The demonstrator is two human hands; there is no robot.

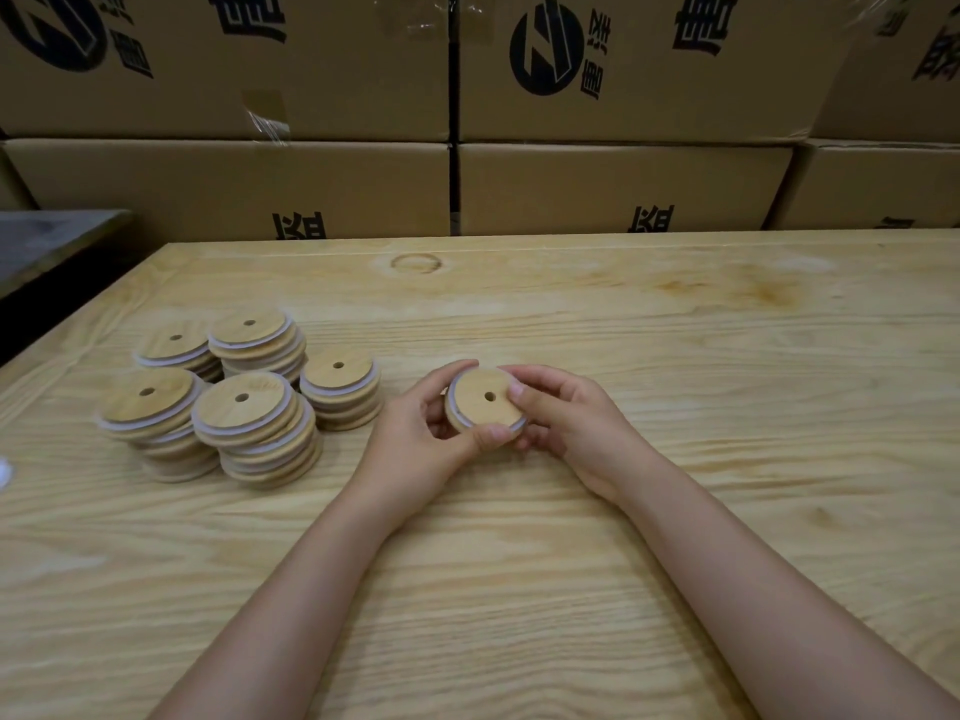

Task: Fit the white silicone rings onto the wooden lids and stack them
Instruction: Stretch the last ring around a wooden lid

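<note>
A round wooden lid (480, 407) with a small centre hole is held above the table between both hands, tilted toward me. A white silicone ring (453, 402) shows along its left and lower rim. My left hand (426, 433) grips the lid's left and bottom edge with curled fingers and thumb. My right hand (566, 418) pinches its right edge, thumb on top. To the left stand several stacks of ringed lids (244, 407), the nearest stack (340, 392) close to my left hand.
The pale wooden table (675, 356) stretches wide to the right and toward me. Cardboard boxes (597, 189) with black print form a wall behind the table's far edge. A dark surface (47, 241) sits at far left. Something white (4, 472) peeks in at the left edge.
</note>
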